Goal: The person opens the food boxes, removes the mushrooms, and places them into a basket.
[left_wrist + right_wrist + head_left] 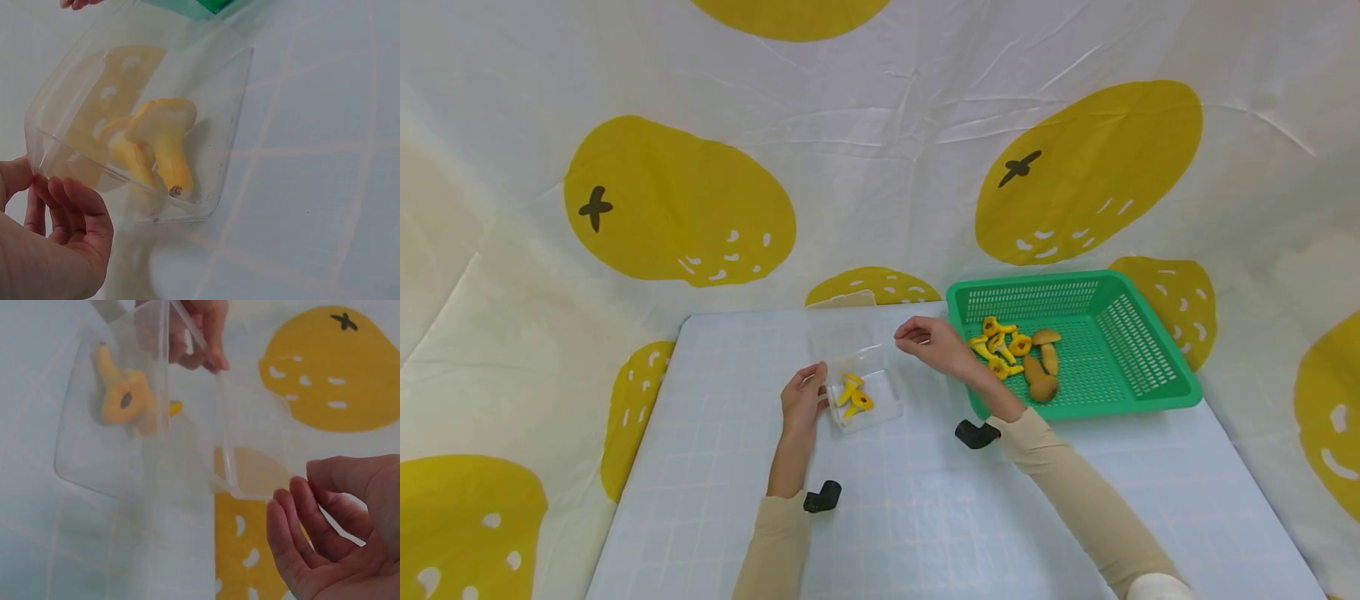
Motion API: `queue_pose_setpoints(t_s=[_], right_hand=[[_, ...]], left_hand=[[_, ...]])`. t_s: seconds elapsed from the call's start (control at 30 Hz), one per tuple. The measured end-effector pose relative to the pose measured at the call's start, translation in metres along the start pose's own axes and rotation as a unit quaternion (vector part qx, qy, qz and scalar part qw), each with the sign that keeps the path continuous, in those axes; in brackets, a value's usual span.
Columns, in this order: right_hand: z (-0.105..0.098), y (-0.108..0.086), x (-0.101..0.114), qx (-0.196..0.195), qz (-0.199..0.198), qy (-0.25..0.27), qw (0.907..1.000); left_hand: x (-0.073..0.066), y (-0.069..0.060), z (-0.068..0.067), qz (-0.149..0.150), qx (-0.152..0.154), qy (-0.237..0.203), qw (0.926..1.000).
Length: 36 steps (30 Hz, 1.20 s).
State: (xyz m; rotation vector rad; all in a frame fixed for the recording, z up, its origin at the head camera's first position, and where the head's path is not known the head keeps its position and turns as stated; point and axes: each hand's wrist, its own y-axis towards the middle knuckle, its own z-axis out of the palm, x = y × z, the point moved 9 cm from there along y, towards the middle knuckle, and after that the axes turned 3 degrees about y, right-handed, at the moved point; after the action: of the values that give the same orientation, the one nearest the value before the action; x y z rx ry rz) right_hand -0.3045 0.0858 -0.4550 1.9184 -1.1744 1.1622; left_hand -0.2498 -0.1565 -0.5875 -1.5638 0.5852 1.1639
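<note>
A clear plastic box (880, 417) with a hinged lid (842, 337) stands on the table, its lid raised at the back. Inside it lie a few yellow trumpet-shaped mushrooms (169, 147), probably chanterelles. My left hand (802, 402) pinches the box's left rim between thumb and fingers, as the left wrist view (62, 219) shows. Just right of the raised lid, my right hand (936, 343) hovers with fingers loosely bent and nothing visible between them. In the right wrist view its fingertips (281, 500) come close to the lid's corner; whether they touch it I cannot tell.
At the back right, a green plastic basket (1165, 400) holds several yellow mushrooms (1000, 346) and brown-capped mushrooms (1041, 379). My right forearm passes over the table in front of the basket. A patterned cloth (887, 200) hangs behind the table (715, 467).
</note>
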Motion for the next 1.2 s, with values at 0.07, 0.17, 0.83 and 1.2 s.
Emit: queue_pose_setpoints(t_s=[0.07,0.17,0.83,1.2], right_hand=[[0.011,0.002,0.002,0.017,-0.011,0.001,0.9998],[0.025,0.003,0.005,0.040,-0.018,0.004,0.9991],[0.103,0.008,0.005,0.162,-0.090,-0.046,0.9817],[0.121,0.003,0.000,0.193,-0.086,-0.126,0.9693]], left_hand=[[0.000,0.000,0.000,0.000,0.002,0.000,1.0000],[0.000,0.000,0.001,0.001,0.008,0.000,1.0000],[-0.005,-0.002,0.000,0.028,0.013,-0.007,0.9995],[-0.003,0.001,-0.001,0.033,0.014,-0.018,0.9992]])
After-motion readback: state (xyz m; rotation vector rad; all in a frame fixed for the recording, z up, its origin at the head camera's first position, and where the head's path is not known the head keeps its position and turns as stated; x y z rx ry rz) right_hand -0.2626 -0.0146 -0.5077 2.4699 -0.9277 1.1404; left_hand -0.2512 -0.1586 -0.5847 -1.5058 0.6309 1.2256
